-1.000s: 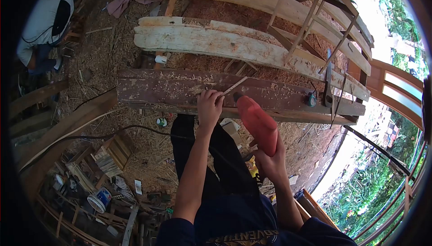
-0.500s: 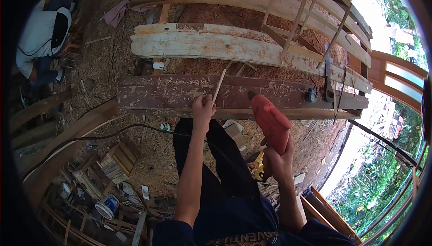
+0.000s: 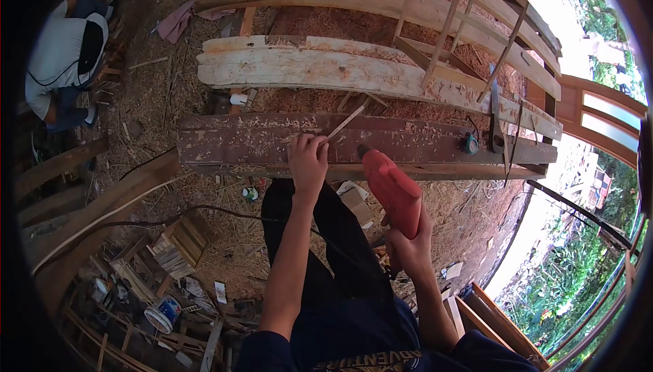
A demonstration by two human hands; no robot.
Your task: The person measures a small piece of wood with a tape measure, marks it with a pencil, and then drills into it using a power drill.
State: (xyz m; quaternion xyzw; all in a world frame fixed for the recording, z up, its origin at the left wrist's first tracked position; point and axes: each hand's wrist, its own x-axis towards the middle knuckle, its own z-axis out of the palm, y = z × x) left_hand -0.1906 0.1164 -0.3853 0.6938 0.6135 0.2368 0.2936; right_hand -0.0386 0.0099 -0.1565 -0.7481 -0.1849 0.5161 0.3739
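My left hand [image 3: 308, 161] is closed around one end of a thin wooden stick [image 3: 345, 124] over the brown plank [image 3: 252, 142]. The stick slants up and to the right from my fingers. In my right hand [image 3: 408, 246] is a red power drill [image 3: 393, 191], gripped by its handle. Its dark front end points up and left toward the plank, a short way right of my left hand. Whether a bit is fitted cannot be made out. Wood shavings lie scattered over the plank.
A teal tape measure [image 3: 471, 142] and a handsaw [image 3: 496, 123] lie at the plank's right. Beyond are a pale board [image 3: 272, 66] and a slatted wooden frame [image 3: 442, 38]. A black cable [image 3: 204, 208] crosses at left. Another person [image 3: 68, 59] crouches at far left.
The drill has moved left, closer to my left hand. The stick has tilted from nearly upright toward the right, and my left hand has turned with it.
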